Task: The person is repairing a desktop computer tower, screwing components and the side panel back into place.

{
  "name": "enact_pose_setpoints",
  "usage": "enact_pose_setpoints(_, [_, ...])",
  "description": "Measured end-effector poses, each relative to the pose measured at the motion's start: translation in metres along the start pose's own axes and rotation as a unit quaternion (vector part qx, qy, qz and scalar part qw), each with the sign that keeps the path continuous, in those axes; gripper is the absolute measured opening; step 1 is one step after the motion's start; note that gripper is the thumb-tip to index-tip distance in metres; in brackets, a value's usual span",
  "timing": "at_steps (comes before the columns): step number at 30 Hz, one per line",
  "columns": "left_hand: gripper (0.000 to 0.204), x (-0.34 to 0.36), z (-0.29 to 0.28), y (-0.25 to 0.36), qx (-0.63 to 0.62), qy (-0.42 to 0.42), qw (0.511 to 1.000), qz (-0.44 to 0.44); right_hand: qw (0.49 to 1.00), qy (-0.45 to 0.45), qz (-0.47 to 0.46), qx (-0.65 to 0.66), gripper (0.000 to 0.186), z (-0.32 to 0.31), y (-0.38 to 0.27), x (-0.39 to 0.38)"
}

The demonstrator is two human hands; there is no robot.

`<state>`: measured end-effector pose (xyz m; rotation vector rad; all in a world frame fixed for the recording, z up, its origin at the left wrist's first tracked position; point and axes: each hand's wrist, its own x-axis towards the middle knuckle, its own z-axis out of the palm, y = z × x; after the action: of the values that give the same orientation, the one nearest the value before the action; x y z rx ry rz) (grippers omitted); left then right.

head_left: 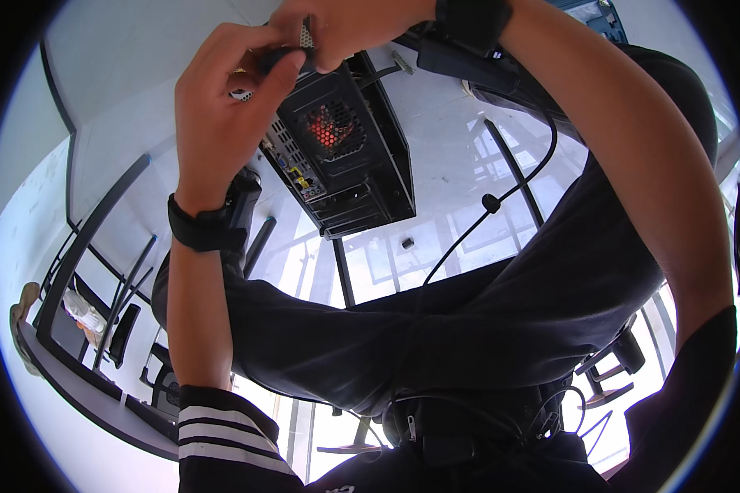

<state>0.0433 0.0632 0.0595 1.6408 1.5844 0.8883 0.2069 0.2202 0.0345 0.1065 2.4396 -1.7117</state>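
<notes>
At rear of black metal desktop PC case (349, 148) on white table (452, 123): 2 hands, left hand (222, 99) & right hand (337, 29), pinching small perforated silver slot cover (306, 34) just above case — loose in fingers, seemingly mid-job, not seated.

Small part (306, 34) (mostly hidden by fingers (279, 70))

black computer case (349, 148) (red-lit fan), white table (444, 115)

Both forearms are bare, each with a black wristband (205, 226). The left sleeve (222, 427) is black with white stripes. The trousers (469, 329) are dark.
</notes>
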Motion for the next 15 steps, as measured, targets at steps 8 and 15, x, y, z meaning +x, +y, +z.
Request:
enact_pose_setpoints(8, [0.027, 0.001, 0.006, 0.014, 0.007, 0.016, 0.980, -0.198, 0.996, 0.047, -0.015, -0.071, 0.033, 0.005, -0.003, 0.004])
enact_pose_setpoints(15, [0.029, -0.003, -0.013, -0.002, -0.027, -0.053, 0.996, -0.073, 0.997, 0.048, 0.054, -0.031, 0.033, -0.003, -0.019, -0.004])
